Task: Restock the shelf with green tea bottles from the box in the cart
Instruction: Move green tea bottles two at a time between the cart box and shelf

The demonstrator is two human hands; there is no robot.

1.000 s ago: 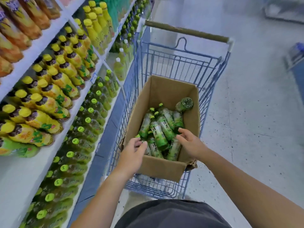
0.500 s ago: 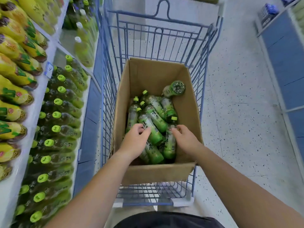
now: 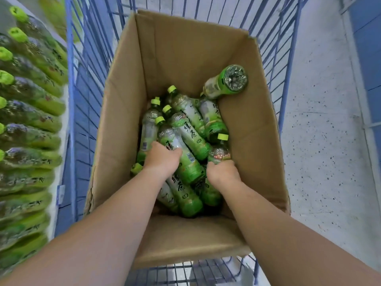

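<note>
Both hands were down in the cardboard box (image 3: 132,96), which sat in the blue wire cart (image 3: 82,83). The left hand (image 3: 162,159) was curled over a top bottle (image 3: 190,168) on the heap of green tea bottles (image 3: 191,118), with the thumb against its label. The right hand (image 3: 221,172) had its fingers wrapped round a second bottle (image 3: 219,152) near the box's right wall, cap pointing away. A tipped bottle (image 3: 226,83) leaned bottom-up on that wall. Left of the cart, the shelf (image 3: 59,145) held blurred rows of bottles (image 3: 31,120).
</note>
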